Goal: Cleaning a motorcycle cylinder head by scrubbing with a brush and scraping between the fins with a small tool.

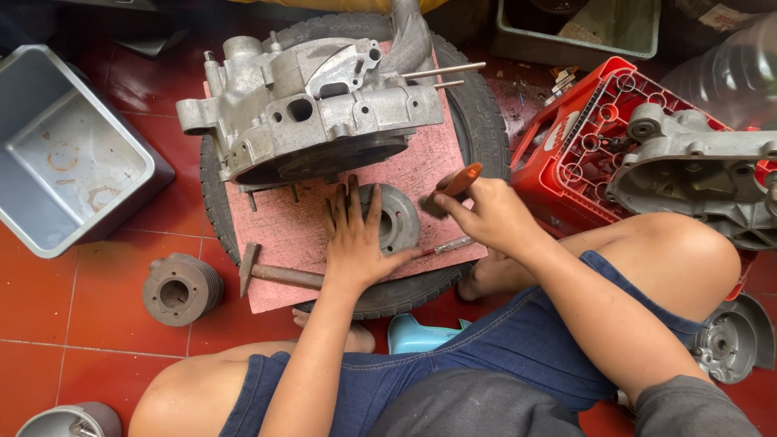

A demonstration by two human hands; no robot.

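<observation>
A black tyre (486,121) lies flat on the red tiled floor (105,332) and carries a pink board (299,226). Across the far half of the board sits a large grey cast-metal engine case (307,109), dull and pitted, with two thin studs sticking out toward the board's far right corner. Smaller, near the middle of the board's near edge, lies a round grey metal disc (398,217) with a raised rim and a hollow centre, flat on the board.

The left hand (354,239) is pressed open on the disc's left part, fingers spread and pointing at the engine case, palm over the rim. The right hand (484,214) is just right of the disc, clenched round an orange-handled tool (458,181) whose dark tip meets the disc's right edge; a thin silver rod (449,245) shows under this hand near the board's near right corner. A hammer (271,273) lies at the board's near left corner, just beside the left wrist.
</observation>
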